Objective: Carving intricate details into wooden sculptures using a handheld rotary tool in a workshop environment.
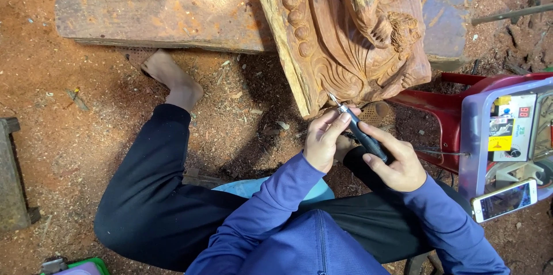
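both hands grip rotary tool (363,135); left hand (324,139) near tip, right hand (397,162) on body; bit touching wood carving (345,38).

Even, soft daylight fills the frame, bright enough to read every grain of the reddish sawdust ground (75,113). No hard sun patches anywhere. Shadows stay diffuse: a dark pool sits at centre under the lower edge of the carved wood panel (345,50), and another under the plank (155,4) along the upper left. The dark trousers (150,206) at lower left swallow detail, nearly black. Mild glare on the phone screen (506,199) and the clear plastic box (507,131) at right. Focus is crisp at centre; corners soften slightly, and straight edges bow a little toward the borders, a wide-lens look.
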